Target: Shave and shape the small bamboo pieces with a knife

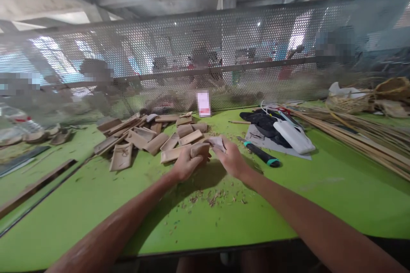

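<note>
My left hand (pixel 185 165) is closed around a short curved piece of bamboo (pixel 200 149), held above the green table (pixel 153 226). Close beside it, my right hand (pixel 233 160) pinches a small greyish sheet, apparently sandpaper (pixel 217 142), at the far end of the bamboo. Whether the sheet touches the bamboo is hard to make out. Behind my hands lies a pile of split bamboo pieces (pixel 155 143). Shavings (pixel 214 197) are scattered on the table below my hands. A black and teal utility knife (pixel 262 153) rests to the right of my right hand.
Right of the knife lie black gloves (pixel 267 126) and a white plastic case (pixel 293 136) on a grey sheet. Long bamboo strips (pixel 349 140) extend along the right. A wooden strip (pixel 35 187) lies at left. A perforated screen (pixel 179 68) stands behind, with people beyond it.
</note>
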`<state>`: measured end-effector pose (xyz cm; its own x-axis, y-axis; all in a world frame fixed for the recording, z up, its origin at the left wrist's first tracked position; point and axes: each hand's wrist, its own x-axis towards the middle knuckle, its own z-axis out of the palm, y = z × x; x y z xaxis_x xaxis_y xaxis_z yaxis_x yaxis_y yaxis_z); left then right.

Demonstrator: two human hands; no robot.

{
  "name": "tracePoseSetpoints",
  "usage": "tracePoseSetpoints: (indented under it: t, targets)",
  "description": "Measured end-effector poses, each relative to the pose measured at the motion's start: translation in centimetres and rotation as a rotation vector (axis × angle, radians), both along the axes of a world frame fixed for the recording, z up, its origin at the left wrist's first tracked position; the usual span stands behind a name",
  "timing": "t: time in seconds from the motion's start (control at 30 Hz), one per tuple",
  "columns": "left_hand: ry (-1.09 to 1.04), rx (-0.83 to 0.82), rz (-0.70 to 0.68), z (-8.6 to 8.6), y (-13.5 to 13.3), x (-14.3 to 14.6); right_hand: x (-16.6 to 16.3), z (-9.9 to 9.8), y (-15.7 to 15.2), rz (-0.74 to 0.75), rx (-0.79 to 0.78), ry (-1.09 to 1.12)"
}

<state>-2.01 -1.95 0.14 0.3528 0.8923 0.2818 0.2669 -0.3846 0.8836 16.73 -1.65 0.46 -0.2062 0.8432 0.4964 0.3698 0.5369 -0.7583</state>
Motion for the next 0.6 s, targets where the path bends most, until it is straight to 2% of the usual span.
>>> tracePoseSetpoints:
  t: [0.1,0.2,0.4,0.6]
  targets:
    - [0.156,0.152,0.068,0.1,0.1,-0.1,0.1,-0.1,0.2,0.039,0.003,-0.005]
    - [0.235,0.263,0.058,-0.1,0.3,-0.1,0.1,-0.2,0.3,0.065,0.04,-0.034]
    - [0.298,0.339,0.083,-0.9,1.4,-0.3,0.1,-0.1,-0.1,0.115,0.144,-0.014]
    - [0.252,0.357,0.119,-1.2,1.7,-0.5,0.2,-0.1,0.1,0.083,0.21,-0.058]
